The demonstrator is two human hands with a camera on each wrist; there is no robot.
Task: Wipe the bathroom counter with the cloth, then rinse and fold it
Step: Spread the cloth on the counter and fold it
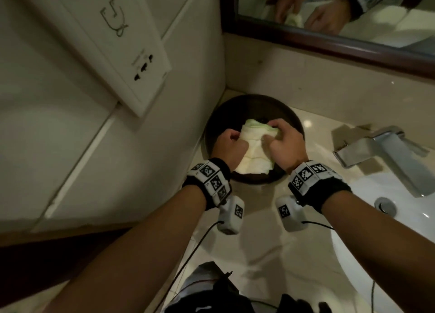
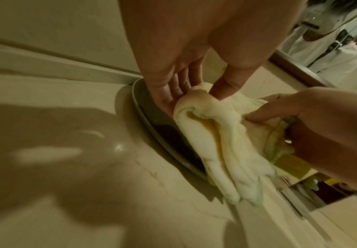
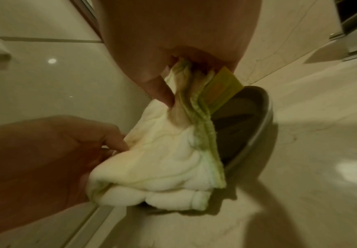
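A pale cream cloth point(image 1: 253, 148) with a green edge is folded into a thick bundle over a dark round tray point(image 1: 292, 119) in the counter's back left corner. My left hand point(image 1: 231, 145) grips the cloth's left side, thumb on top and fingers beneath. My right hand point(image 1: 282, 145) pinches its far right corner. The left wrist view shows the cloth point(image 2: 215, 142) held between the left hand point(image 2: 186, 90) and the right hand point(image 2: 300, 114). From the right wrist, the cloth point(image 3: 164, 159) hangs from the right hand point(image 3: 168, 73) above the tray point(image 3: 256, 134), a yellow tag beside it.
A chrome faucet point(image 1: 386, 152) and the white basin point(image 1: 400, 218) with its drain point(image 1: 384, 205) lie to the right. A wall socket plate point(image 1: 131, 53) juts out on the left wall. A dark-framed mirror point(image 1: 329, 42) runs behind. The marble counter point(image 1: 259, 254) stretches toward me.
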